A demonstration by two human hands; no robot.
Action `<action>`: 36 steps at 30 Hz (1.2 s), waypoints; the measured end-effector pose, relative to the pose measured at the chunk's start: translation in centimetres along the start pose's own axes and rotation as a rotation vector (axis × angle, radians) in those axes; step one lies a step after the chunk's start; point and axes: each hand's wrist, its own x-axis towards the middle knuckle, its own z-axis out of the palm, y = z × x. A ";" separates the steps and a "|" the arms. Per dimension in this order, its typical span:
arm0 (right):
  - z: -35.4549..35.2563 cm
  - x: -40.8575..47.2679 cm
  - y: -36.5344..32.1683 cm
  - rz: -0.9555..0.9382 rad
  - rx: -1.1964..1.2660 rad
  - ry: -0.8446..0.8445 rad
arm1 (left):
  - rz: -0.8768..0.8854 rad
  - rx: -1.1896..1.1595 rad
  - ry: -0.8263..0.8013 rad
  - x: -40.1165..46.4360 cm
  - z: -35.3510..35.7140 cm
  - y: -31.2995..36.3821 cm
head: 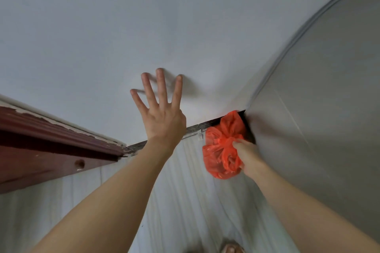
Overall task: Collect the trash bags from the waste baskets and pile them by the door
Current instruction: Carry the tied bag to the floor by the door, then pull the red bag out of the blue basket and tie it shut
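While the left hand [162, 113] is spread flat against the white wall [102, 37], its 4 fingers straight and splayed with the tips touching the paint, the right hand [247, 155] grips an orange-red plastic trash bag [221, 150] low in the corner at the right. The bag is thin, glossy and half see-through, crumpled into a small bundle and gathered at a knot in its middle, so that 1 puff of plastic stands above the knot and a fuller pouch hangs below it. The right hand's fingers are curled round the gathered neck, and some of them show dimly through the film. The upper puff lies against the dark skirting strip [202, 126] where the wall meets the grey door panel [329, 98] on the right; whether the bag touches the pale floor [185, 191] cannot be told. On the left, a dark red-brown wooden frame [51, 150] with chipped paint runs along the wall's base. A toe [231, 249] shows at the near edge.
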 end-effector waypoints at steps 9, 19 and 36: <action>-2.4 -11.0 -2.2 -0.072 -0.268 -0.086 | 0.146 -0.188 -0.514 -3.4 -8.9 -0.3; -13.0 -33.7 2.0 -0.080 -0.433 0.059 | 0.426 -0.411 -0.788 -16.9 -23.8 2.1; -30.2 -77.7 39.5 0.448 0.311 0.707 | 1.609 -0.232 -0.814 -56.0 -51.0 11.2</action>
